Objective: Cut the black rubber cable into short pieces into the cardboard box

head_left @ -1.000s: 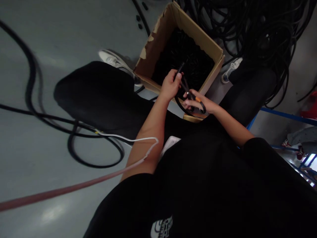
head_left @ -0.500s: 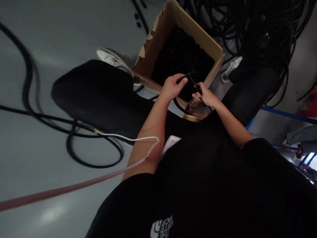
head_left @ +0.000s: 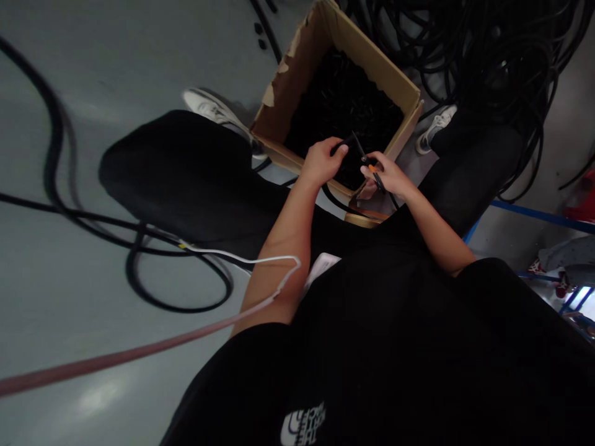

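My left hand (head_left: 324, 160) is closed on a black hose (head_left: 341, 146), thumb on top, with its end poking out toward the right. My right hand (head_left: 387, 175) grips a pair of scissors (head_left: 359, 146) with black and orange handles. The blades point up and left, close beside the hose end; whether they touch it I cannot tell. Both hands are over the near edge of a cardboard box (head_left: 381, 52). Inside the box lie many short black hose pieces (head_left: 344, 93).
Coiled black hoses (head_left: 446, 43) heap up at the upper right. Another black hose (head_left: 179, 306) loops across the floor at left. A white and pink cord (head_left: 186, 337) crosses my left forearm. A blue frame (head_left: 539, 212) and another person's shoes (head_left: 562, 284) are at the right.
The scissor blades have swung slightly more upright beside the hose end, and look a little more apart. My left hand keeps its hold on the hose, nearly still.
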`<move>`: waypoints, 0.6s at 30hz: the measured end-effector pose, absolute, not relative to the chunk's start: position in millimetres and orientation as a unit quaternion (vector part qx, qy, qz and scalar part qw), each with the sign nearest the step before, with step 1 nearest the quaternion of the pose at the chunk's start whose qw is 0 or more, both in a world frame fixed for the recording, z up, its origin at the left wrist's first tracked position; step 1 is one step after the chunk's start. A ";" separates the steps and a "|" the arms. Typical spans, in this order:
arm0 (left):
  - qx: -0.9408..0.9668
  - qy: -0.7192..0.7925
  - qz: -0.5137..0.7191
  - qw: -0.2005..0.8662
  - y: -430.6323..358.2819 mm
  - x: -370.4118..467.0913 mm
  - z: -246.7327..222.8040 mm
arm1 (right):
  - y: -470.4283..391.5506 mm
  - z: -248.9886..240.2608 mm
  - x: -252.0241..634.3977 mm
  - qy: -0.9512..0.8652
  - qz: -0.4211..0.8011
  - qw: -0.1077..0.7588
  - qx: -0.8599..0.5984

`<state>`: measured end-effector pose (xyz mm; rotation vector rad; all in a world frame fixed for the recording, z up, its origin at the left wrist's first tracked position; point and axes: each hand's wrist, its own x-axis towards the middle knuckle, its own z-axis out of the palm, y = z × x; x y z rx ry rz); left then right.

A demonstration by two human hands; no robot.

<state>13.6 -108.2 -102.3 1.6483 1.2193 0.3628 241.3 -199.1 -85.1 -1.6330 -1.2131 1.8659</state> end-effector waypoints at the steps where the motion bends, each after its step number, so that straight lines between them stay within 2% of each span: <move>1: 0.682 0.508 0.146 0.505 -108.0 12.9 -104.8 | -199.4 -85.2 242.0 -0.433 0.657 0.195 -0.586; 11: 0.692 0.451 0.103 0.555 -106.6 15.9 -88.7 | -193.7 -77.7 244.7 -0.460 0.594 0.193 -0.631; 18: 0.703 0.393 0.069 0.588 -104.3 8.2 -101.4 | -193.8 -66.4 244.6 -0.447 0.600 0.208 -0.630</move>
